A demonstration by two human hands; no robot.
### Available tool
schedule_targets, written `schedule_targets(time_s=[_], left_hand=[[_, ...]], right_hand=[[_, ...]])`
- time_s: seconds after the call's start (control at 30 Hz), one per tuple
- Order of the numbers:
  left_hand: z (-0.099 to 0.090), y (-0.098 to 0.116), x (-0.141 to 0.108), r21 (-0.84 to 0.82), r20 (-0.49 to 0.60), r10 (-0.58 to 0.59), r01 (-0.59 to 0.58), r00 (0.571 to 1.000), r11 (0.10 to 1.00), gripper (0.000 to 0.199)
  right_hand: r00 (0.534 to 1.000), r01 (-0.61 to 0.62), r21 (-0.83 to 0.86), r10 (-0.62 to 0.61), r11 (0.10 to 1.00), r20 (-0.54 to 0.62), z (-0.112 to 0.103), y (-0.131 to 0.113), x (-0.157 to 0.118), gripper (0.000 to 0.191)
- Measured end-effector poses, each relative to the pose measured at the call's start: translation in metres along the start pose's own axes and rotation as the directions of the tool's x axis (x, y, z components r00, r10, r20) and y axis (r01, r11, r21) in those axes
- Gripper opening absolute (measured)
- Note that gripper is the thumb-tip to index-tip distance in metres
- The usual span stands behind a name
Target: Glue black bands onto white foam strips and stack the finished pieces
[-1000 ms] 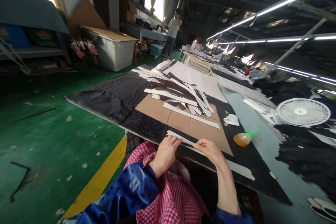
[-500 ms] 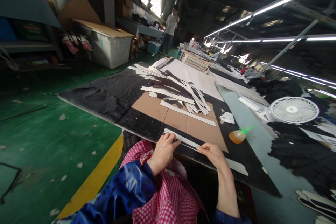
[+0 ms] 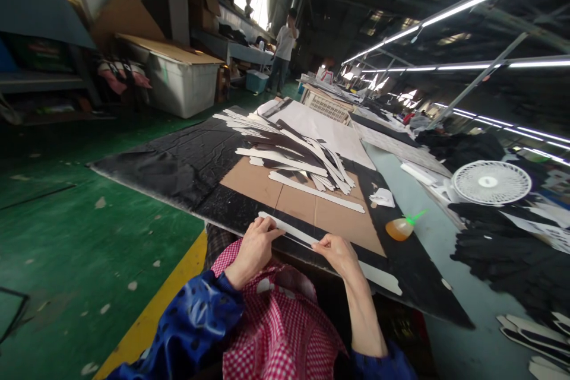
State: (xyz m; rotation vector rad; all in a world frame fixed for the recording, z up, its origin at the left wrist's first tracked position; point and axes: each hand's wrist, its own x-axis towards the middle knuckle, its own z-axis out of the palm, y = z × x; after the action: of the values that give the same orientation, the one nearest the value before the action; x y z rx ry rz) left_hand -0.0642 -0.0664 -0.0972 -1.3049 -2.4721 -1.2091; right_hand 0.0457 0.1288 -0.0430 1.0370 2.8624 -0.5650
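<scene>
A long white strip (image 3: pixel 379 278) with shaped ends lies along the near edge of the black-covered table, slanting down to the right. My left hand (image 3: pixel 253 250) is closed at the strip's left part, thumb and fingers pressed together on its edge. Farther along, my right hand (image 3: pixel 337 254) pinches the same strip near its middle. Beyond my hands, a single white strip (image 3: pixel 317 193) rests on a brown cardboard sheet (image 3: pixel 294 205). Behind it is a fanned pile of white and dark strips (image 3: pixel 285 151), partly overlapping the cardboard.
A bottle (image 3: pixel 399 229) of amber liquid with a green nozzle stands to the right, near a crumpled white piece (image 3: pixel 382 197). A white fan (image 3: pixel 491 183) lies farther right beside black fabric (image 3: pixel 494 255). A person (image 3: pixel 284 47) stands in the background by a window.
Both my hands have shifted left, and the strip between them has moved left along the table edge. The pile and the single strip on the cardboard stay in place.
</scene>
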Motion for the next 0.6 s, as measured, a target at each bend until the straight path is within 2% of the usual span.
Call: schedule_targets(time_s=[0.07,0.13,0.2,0.23,0.3,0.37,0.47,0.53,0.6], left_hand=[[-0.008,-0.005,0.000,-0.179,-0.104,-0.042,0.023,0.994,0.984,0.039],[-0.018,-0.005,0.001,-0.287,-0.272,-0.118,0.037,0.955,0.957,0.036],[-0.025,0.001,0.002,-0.266,-0.418,-0.148,0.035,0.896,0.963,0.031],[-0.026,0.007,0.003,-0.230,-0.444,-0.127,0.024,0.887,0.973,0.030],[-0.018,0.022,0.007,-0.176,-0.356,-0.033,-0.033,0.934,0.984,0.029],[-0.001,0.037,0.012,-0.164,-0.144,0.080,-0.104,0.986,0.981,0.029],[0.032,0.051,0.022,-0.106,0.094,0.128,-0.118,0.987,0.987,0.024],[0.047,0.052,0.027,-0.055,0.166,0.106,-0.098,0.980,0.994,0.021],[0.055,0.048,0.030,-0.027,0.194,0.093,-0.090,0.977,0.996,0.021]], right_hand=[[1.000,0.005,-0.007,-0.005,1.000,0.007,0.000,-0.003,-0.001,0.020],[1.000,0.009,-0.009,-0.008,1.000,0.009,0.000,-0.004,-0.001,0.020],[1.000,-0.004,-0.030,0.005,1.000,0.007,0.000,-0.004,-0.001,0.020],[1.000,-0.012,-0.044,0.012,0.999,0.006,0.000,-0.004,-0.001,0.020],[1.000,-0.016,-0.069,0.017,0.997,0.007,0.000,-0.004,0.000,0.021],[1.000,0.001,-0.081,0.000,0.997,0.009,0.000,-0.004,0.000,0.023],[0.999,0.025,-0.087,-0.023,0.996,0.022,-0.001,-0.005,0.001,0.023],[0.999,0.031,-0.085,-0.028,0.996,0.034,0.000,-0.006,0.001,0.024],[0.999,0.028,-0.069,-0.026,0.997,0.037,0.000,-0.005,0.001,0.025]])
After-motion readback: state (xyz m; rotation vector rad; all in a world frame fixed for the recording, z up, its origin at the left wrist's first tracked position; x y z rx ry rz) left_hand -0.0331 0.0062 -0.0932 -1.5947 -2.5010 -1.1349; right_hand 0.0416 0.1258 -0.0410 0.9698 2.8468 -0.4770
